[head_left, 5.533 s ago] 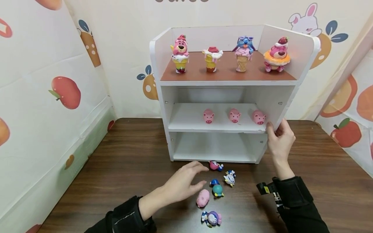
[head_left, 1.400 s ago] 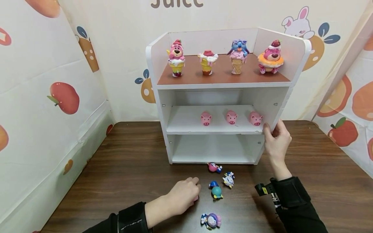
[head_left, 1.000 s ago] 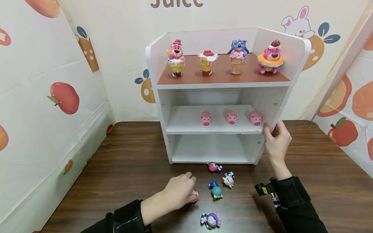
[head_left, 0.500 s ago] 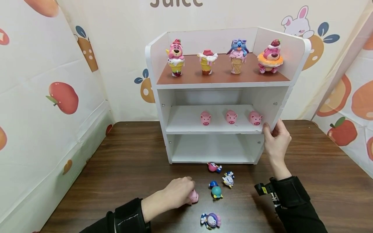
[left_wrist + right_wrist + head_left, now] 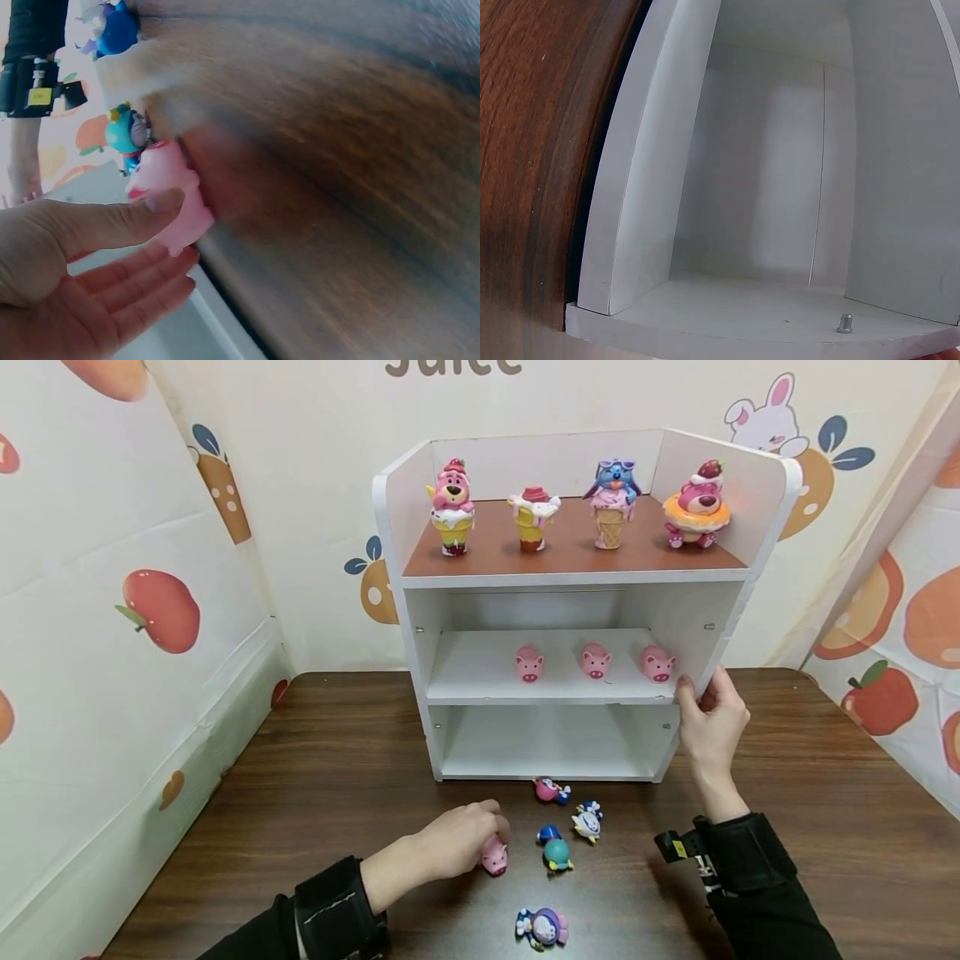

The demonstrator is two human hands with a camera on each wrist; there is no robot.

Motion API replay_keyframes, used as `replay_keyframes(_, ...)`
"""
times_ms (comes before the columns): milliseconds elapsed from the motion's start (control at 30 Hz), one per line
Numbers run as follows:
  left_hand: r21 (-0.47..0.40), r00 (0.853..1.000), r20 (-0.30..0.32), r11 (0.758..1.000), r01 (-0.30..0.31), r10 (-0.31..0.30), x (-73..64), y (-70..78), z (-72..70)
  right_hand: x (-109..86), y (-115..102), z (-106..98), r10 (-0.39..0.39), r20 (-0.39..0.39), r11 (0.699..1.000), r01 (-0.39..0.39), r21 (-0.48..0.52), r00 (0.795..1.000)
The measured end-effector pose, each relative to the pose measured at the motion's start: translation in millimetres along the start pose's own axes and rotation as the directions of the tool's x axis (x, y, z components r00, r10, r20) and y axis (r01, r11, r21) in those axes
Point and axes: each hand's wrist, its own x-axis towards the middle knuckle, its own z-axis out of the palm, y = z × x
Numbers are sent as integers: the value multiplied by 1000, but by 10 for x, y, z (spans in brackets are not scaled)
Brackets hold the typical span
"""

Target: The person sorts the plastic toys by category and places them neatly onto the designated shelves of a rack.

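My left hand (image 5: 454,842) pinches a pink toy pig (image 5: 494,855) between thumb and fingers, low over the table in front of the shelf. In the left wrist view the thumb lies across the side of the pig (image 5: 174,196). My right hand (image 5: 714,739) grips the right side panel of the white shelf unit (image 5: 551,700), thumb at the front edge. Three pink pigs (image 5: 596,661) stand in a row on the middle shelf. The right wrist view looks into the bottom compartment (image 5: 772,180), with only a fingertip visible at the corner.
Several small figurines lie on the table: a pink one (image 5: 550,790), a white one (image 5: 588,822), a teal one with a blue cap (image 5: 557,853) and a purple one (image 5: 544,927). Ice-cream-style figurines, including a blue one (image 5: 613,502), stand on the brown top shelf.
My left hand has picked up the pink pig from beside the other figurines, drawn it slightly left and turned it so its face shows. My right hand keeps its grip on the shelf.
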Motion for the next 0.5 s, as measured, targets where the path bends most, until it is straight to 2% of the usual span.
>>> replay_keyframes(133, -30, 994, -24, 994, 103, -103, -59, 42, -69, 4, -3, 2, -3, -6, 1000, 3, -5, 1000)
replay_keyframes(300, -83, 968, -79, 969, 233, -240, -107, 112, -59, 2, -9, -6, 2, -6, 1000, -2, -12, 1000)
replay_keyframes(400, -61, 950, -116, 957, 284, -290, -108, 149, 3, 1, -5, -8, 0, -3, 1000, 0, -14, 1000)
replay_keyframes(500, -33, 941, -141, 951, 306, -308, -96, 175, 67, -4, -8, -8, -3, 1, 1000, 3, -18, 1000)
